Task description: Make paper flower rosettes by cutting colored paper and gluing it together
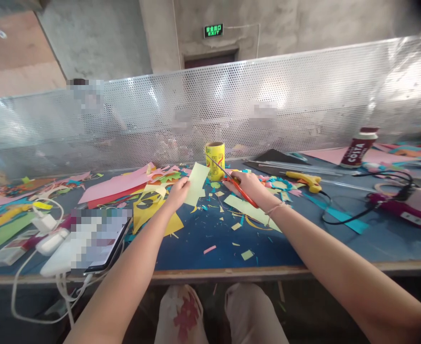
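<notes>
My left hand (179, 192) pinches a pale green piece of paper (197, 183) by its lower left edge, holding it above the table. In my right hand (248, 185) is a pair of scissors (241, 189) with orange-red handles. Their blades point up and left, close to the paper's right side, and I cannot tell whether they touch it. Behind the blades stands a yellow cylindrical roll or can (215, 162). Another pale green sheet (248, 210) lies under my right wrist, among small paper scraps (247, 254).
Pink paper (119, 184) and cut yellow paper (153, 210) lie left of centre. A tablet (106, 243) with white cables sits at the front left. To the right are a yellow glue gun (305, 180), a COSTA bottle (360, 148) and a magenta power strip (407, 210). A perforated metal screen (139, 124) borders the back.
</notes>
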Motion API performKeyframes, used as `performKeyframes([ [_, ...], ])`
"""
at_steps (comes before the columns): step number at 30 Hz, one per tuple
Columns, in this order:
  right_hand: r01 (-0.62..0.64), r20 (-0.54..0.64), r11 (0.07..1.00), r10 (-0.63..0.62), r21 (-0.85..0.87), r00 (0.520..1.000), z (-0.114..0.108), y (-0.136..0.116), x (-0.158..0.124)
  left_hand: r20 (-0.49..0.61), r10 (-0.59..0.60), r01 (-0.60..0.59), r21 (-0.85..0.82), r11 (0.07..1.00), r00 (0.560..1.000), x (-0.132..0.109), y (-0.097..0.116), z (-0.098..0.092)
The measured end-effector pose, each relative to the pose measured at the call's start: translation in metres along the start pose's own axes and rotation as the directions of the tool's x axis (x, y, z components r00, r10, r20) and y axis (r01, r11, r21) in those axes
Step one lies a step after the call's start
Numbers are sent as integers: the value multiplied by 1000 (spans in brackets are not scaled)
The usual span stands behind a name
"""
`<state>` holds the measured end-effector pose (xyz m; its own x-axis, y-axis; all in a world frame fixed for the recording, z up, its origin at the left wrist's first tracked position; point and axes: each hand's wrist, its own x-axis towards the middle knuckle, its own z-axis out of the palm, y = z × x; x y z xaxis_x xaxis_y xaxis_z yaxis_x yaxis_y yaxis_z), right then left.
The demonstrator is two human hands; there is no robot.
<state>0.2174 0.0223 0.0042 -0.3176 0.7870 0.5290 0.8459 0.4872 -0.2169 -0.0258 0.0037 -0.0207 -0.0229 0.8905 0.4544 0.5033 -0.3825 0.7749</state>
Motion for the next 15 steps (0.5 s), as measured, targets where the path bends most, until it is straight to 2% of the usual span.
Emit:
performKeyframes([
  [3,35,5,998,-34,-52,999,0,0,-2,14,-88,89,-169,982,996,2,-4,1],
  [5,70,30,996,-68,-51,997,0,0,-3,-21,-114,106,-221,969,993,4,-6,0],
  [8,128,89,992,-126,-18,988,4,0,-3,-105,-128,107,-184,977,986,5,-9,-3],
  [11,125,164,992,-126,15,978,10,1,-4,-156,-134,110,-152,982,979,6,-10,-5],
  [15,140,215,989,-147,49,966,11,2,-6,-126,-144,117,-197,973,982,6,-10,-5],
])
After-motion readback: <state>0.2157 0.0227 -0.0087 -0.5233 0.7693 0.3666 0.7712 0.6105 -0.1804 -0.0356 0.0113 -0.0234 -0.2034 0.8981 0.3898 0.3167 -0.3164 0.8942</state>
